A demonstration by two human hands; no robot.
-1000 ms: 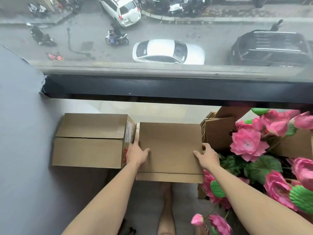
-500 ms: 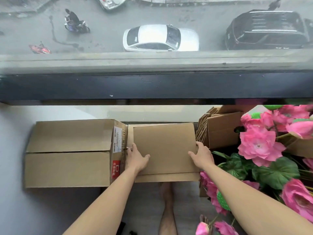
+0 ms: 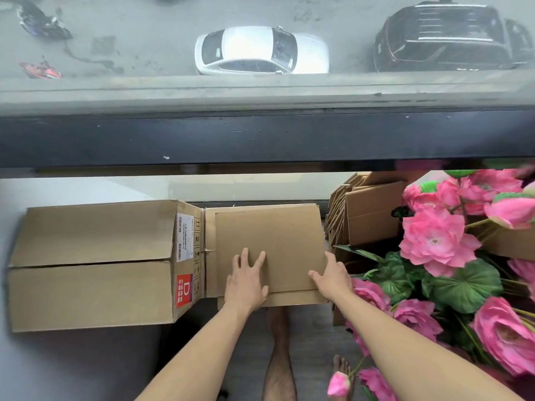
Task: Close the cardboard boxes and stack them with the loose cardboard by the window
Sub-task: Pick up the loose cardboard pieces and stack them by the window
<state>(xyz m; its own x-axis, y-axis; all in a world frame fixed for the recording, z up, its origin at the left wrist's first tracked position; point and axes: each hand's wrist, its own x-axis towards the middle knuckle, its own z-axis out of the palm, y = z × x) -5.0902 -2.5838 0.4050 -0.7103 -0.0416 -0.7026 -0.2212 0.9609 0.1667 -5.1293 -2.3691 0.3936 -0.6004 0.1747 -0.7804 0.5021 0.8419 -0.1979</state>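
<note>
Your flat cardboard sheet (image 3: 269, 241) lies on top of the cardboard stack (image 3: 210, 256) below the window, wedged between the closed shipping box (image 3: 92, 264) on your left and the upright folded cartons (image 3: 367, 215) on your right. Your left hand (image 3: 246, 282) presses flat on the sheet, fingers spread; your right hand (image 3: 333, 277) holds its near right corner, fingers wrapped over the edge. You appear to be squaring the sheet on the pile. Next, line up its edges and let go, minding the pink artificial flowers (image 3: 440, 241) beside your right arm.
</note>
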